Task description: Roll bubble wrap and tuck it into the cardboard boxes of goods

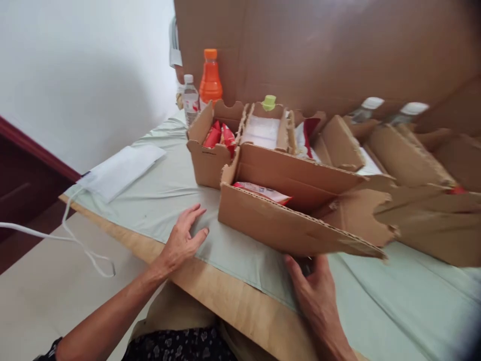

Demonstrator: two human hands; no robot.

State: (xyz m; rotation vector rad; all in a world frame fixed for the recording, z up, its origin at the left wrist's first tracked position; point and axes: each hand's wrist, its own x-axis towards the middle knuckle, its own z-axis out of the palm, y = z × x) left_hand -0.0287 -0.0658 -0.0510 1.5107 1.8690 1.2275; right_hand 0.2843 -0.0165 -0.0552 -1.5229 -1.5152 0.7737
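Note:
My left hand (183,239) hovers just over the green cloth, its fingers spread and holding nothing. To its right is an open-topped cardboard box (270,219) with a red-and-white snack packet (262,192) inside. My right hand (316,288) is at the lower front edge of this box, thumb and fingers apart. Its fingertips are partly hidden by the cardboard, and a small dark patch between them is unclear. The box's right end is smeared by motion.
Behind stands a row of cardboard bins, one with red packets (220,134), another with white packs (261,131). An orange drink bottle (211,80) and a clear bottle (191,100) stand at the back left. A white pouch (122,170) and a white cable (67,220) lie left.

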